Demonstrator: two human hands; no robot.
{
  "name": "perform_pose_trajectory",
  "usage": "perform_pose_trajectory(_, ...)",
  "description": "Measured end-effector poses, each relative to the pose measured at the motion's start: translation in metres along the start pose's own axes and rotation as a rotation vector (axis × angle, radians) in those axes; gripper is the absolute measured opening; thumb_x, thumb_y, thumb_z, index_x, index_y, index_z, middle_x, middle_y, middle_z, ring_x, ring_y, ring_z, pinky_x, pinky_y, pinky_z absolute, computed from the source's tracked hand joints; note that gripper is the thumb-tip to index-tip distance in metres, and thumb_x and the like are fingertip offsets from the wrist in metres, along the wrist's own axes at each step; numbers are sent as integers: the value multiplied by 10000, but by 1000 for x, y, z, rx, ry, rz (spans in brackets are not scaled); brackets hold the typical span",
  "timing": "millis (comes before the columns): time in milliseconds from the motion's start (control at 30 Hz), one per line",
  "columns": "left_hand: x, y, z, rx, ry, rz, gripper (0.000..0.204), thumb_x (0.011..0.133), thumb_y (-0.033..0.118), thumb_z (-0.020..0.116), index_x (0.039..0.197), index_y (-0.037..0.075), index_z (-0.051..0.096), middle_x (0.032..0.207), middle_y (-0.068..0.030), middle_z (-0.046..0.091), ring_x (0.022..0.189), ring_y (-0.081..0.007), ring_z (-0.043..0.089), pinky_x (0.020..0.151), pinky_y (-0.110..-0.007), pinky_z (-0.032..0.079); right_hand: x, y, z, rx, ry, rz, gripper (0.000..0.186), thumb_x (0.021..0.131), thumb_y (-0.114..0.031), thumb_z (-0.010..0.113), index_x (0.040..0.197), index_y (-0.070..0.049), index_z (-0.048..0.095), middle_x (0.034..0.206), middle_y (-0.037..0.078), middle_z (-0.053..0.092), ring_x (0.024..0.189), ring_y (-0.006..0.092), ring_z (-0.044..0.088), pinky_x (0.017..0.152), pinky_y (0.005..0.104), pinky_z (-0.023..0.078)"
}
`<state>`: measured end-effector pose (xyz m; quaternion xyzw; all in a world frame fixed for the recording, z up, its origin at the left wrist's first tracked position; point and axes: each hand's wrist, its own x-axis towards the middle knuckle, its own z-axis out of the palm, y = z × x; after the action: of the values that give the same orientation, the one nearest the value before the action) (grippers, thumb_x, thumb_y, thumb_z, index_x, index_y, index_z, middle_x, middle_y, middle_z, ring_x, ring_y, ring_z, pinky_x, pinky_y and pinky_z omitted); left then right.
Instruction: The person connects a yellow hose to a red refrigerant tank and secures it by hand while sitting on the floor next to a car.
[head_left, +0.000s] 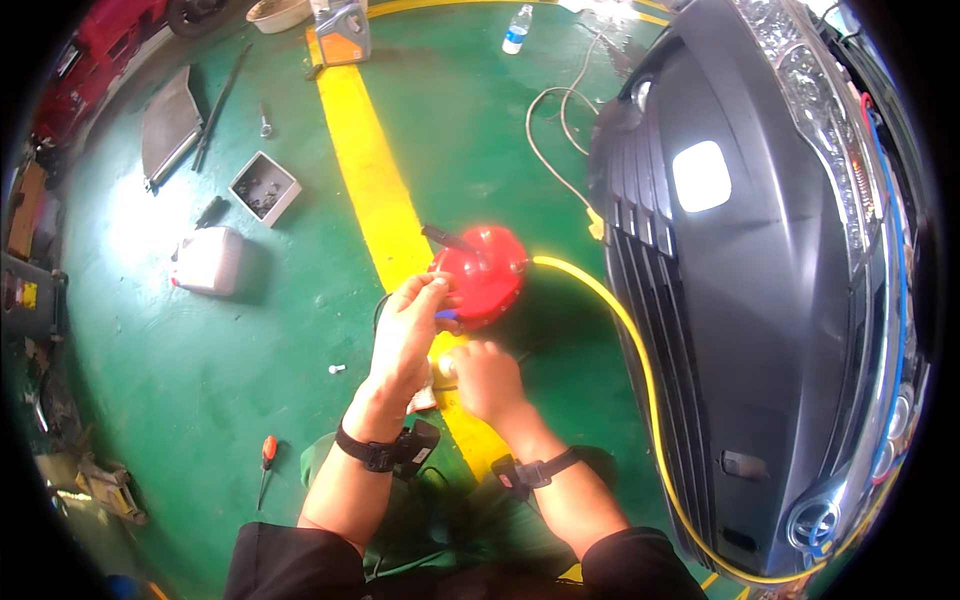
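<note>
A round red metal vessel (pixel 498 272) with a dark lever on top stands on the floor in front of me, and a yellow hose (pixel 610 300) runs from its right side. My left hand (pixel 405 325) is at the vessel's near left edge, thumb and fingers pinched together. A small blue piece (pixel 446 315) shows beside those fingers; whether they grip it is unclear. Just below and to the right, my right hand (pixel 485 380) is curled closed, with something pale (pixel 446 366) at its fingertips. A whitish cloth-like thing (pixel 424 398) is partly hidden behind my left wrist.
A black car bumper (pixel 750 300) fills the right side, the hose curving along it. At left are an orange-handled screwdriver (pixel 268 455), a small bolt-like piece (pixel 337 369), a white jug (pixel 212 262) and a box of small parts (pixel 284 200). A bottle (pixel 516 30) stands far off.
</note>
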<state>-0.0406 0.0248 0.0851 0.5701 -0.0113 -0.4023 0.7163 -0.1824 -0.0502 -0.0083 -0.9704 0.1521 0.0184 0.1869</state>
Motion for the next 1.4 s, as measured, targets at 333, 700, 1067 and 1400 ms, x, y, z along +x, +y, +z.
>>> perform_pose_trajectory(333,1,-4,-4,31,19,-31,268,1042,197,552,1192,-10,632,1173,-98,666,1045,-193,653,843,-322,518,2,-8,-15,-15,-47,-18,145,775,-150,666,908,-101,700,922,91,694,933,296,654,740,449,542)
perform_pose_trajectory(700,5,-8,-2,20,2,-40,270,1049,204,554,1199,-9,627,1159,-97,651,1048,-189,643,833,-330,540,4,-14,-30,3,100,-83,178,771,-236,745,848,-82,702,829,110,686,823,325,649,710,438,547)
perform_pose_trajectory(1067,10,-12,0,21,13,-4,272,1043,203,567,1186,-19,630,1145,-100,654,1008,-182,647,785,-316,545,5,-6,-25,-81,24,-15,175,768,-249,730,817,-83,703,813,117,695,818,321,665,706,444,551)
perform_pose_trajectory(1400,10,-11,-4,15,10,-22,271,1046,209,568,1181,-17,630,1136,-100,657,995,-181,644,795,-319,541,5,-12,-29,-70,47,-40,189,771,-250,754,815,-73,703,800,126,690,805,319,665,704,441,547)
